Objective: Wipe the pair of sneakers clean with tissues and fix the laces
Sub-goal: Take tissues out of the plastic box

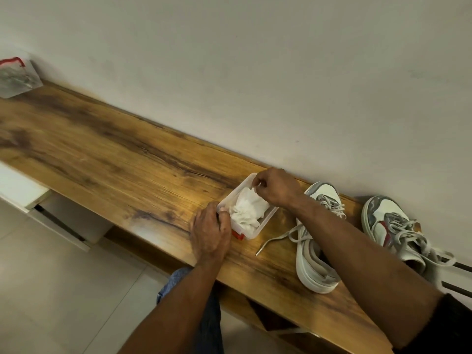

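1. A long wooden table (107,154) runs along a pale wall (255,60), and the person stands at its near edge with both bare forearms reaching over it.
2. A small clear plastic tub (267,222) sits on the table, with crumpled white tissues (246,209) heaped inside; something red-orange (237,235) shows at its near corner.
3. The left hand (210,232) grips the tub's near end, fingers curled over the rim, thumb lying along its side.
4. The right hand (275,186) hovers over the tub's far end, fingertips pinched on a corner of the top tissue.
5. The nearer sneaker (315,251), white with grey trim, lies on the table just to the right of the tub, partly under the right forearm. Its laces (283,237) are loose, one end trailing across the wood towards the tub.
6. The second sneaker (390,226), white with grey and a red stripe, sits further right near the wall, apart from the first, its laces also slack and tangled.
7. At the far left end of the table, a clear plastic bag (18,77) with a red top leans against the wall.
8. Below the table edge, I can see light floor tiles (63,302) and a bit of blue denim (176,279).
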